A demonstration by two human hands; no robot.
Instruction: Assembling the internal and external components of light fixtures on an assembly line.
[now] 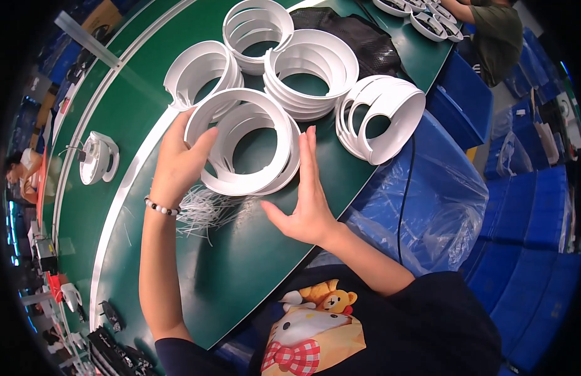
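Note:
A near stack of white plastic rings (pixel 277 172) stands on the green table in front of me. My left hand (pixel 179 156) grips its left side, the thumb over the top rim and the fingers along the outer wall, partly hidden. At the stack's right side is my right hand (pixel 308 203), fingers straight and thumb apart; whether it touches the wall I cannot tell. Further stacks of white rings stand behind: a left one (pixel 176 69), a far one (pixel 234 28) and a middle one (pixel 348 62). To the right, another white stack (pixel 403 119) leans over at the table edge.
Thin white strips (pixel 206 210) lie in a loose bundle by my left wrist. A white round part (pixel 97 158) sits at left. Behind the rings is a black bag (pixel 366 44). Right of the table are a plastic-lined blue bin (pixel 428 200), a black cable (pixel 406 194) and a co-worker (pixel 498 37).

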